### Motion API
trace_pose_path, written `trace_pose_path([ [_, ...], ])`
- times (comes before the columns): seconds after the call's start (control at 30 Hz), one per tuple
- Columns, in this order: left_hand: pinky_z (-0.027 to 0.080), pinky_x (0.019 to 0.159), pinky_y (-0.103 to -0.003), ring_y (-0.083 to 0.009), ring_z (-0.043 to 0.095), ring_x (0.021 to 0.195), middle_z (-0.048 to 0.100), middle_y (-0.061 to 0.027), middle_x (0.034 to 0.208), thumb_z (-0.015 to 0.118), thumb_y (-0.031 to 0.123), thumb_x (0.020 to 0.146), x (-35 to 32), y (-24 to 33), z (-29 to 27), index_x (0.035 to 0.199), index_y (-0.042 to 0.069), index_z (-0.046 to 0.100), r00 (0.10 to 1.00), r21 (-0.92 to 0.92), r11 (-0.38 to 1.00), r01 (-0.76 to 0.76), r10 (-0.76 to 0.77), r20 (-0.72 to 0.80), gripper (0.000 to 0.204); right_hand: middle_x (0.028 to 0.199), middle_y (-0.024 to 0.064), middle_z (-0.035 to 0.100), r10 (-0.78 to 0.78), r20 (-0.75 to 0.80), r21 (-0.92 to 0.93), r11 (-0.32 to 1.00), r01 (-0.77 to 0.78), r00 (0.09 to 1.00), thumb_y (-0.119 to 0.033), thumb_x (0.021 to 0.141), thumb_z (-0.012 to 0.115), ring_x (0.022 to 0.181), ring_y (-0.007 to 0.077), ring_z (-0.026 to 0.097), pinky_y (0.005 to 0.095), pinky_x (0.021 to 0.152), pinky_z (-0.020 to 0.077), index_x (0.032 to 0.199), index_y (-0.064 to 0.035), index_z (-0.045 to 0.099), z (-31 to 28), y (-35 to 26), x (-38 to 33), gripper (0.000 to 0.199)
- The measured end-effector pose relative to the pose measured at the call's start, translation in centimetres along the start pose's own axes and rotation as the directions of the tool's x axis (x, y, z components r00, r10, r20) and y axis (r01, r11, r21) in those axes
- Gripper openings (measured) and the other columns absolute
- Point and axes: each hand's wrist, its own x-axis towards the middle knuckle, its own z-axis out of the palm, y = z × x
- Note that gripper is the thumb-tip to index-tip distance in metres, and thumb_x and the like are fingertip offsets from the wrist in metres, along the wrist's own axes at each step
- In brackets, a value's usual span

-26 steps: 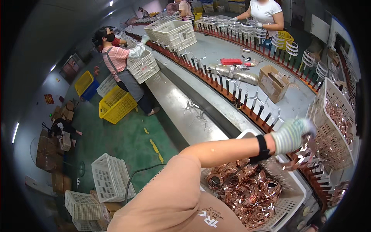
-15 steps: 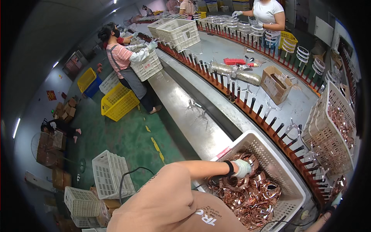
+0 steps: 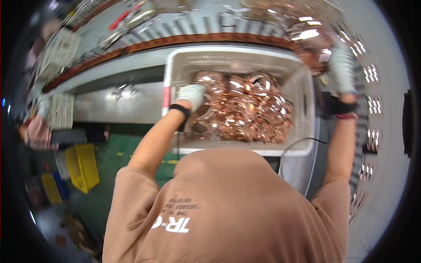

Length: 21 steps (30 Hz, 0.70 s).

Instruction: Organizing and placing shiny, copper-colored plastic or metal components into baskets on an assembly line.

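A whitish plastic crate [image 3: 237,49] in front of me holds a heap of shiny copper-coloured metal rings [image 3: 258,109]. My left hand [image 3: 192,95], in a striped pale glove with a dark wristband, reaches into the crate against the rings at its left end. Its fingertips are hidden and smeared. Beyond the crate's far right corner, my gloved right hand [image 3: 342,70] is raised and blurred by motion. It is closed on a bunch of copper-coloured rings [image 3: 310,41], whose separate shapes blur together.
Behind the crate runs a reddish-brown rail [image 3: 184,40] with upright dark pegs. Another crate of copper-coloured pieces [image 3: 280,11] stands past it. To the left, metal parts [image 3: 123,93] lie on a steel surface. A co-worker [image 3: 39,131] and a yellow crate [image 3: 82,166] are farther left.
My view has swung right and down, so the crate now sits centrally. My right hand with its rings has come into fuller view; my left hand stays in the crate.
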Motion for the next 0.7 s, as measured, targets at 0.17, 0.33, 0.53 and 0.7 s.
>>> trace_pose_path([
  [0.17,0.054,0.091,-0.046,-0.037,0.066,0.109,0.071,-0.0184,0.114,0.058,0.01,0.088,4.2,-0.7,1.7,0.122,0.015,0.07,0.978,0.228,0.974,0.02,-0.066,0.197,0.037,0.092,0.0248,0.07,0.219,0.47,-0.22,0.967,-0.127,0.855,-0.027,0.084,0.056,0.089,0.0372,0.07,0.0454,0.086,0.0535,0.101,-0.0039,0.074,14.2,3.8,-6.4,0.034],
  [0.33,0.054,0.092,-0.045,-0.0359,0.067,0.109,0.071,-0.0163,0.117,0.066,0.02,0.086,5.3,-0.2,1.7,0.122,0.014,0.069,0.964,0.255,0.966,-0.054,-0.016,0.265,0.037,0.11,0.027,0.069,0.519,0.569,-0.277,0.851,-0.446,0.637,-0.035,0.081,0.063,0.1,0.0398,0.068,0.0437,0.093,0.0524,0.109,0.0019,0.07,24.1,5.2,-8.1,0.047],
  [0.53,0.048,0.101,-0.046,-0.0364,0.062,0.115,0.066,-0.0154,0.123,0.072,0.02,0.08,1.2,0.6,-3.4,0.126,0.016,0.065,0.97,0.3,0.926,-0.228,0.19,0.151,0.046,0.121,0.0261,0.066,0.413,0.457,-0.321,0.903,-0.287,0.788,-0.029,0.088,0.059,0.114,0.0395,0.062,0.0451,0.1,0.0486,0.123,-0.0024,0.065,15.8,-2.1,-9.4,0.044],
  [0.7,0.048,0.102,-0.04,-0.0335,0.063,0.116,0.068,-0.0165,0.123,0.069,0.026,0.089,1.8,10.0,-6.5,0.124,0.007,0.066,0.854,-0.129,0.846,-0.517,0.5,-0.143,0.04,0.111,0.0218,0.069,0.431,0.181,-0.347,0.869,-0.353,0.884,-0.026,0.091,0.057,0.104,0.039,0.065,0.0467,0.091,0.0514,0.116,-0.0065,0.066,3.4,-0.2,-21.3,0.034],
])
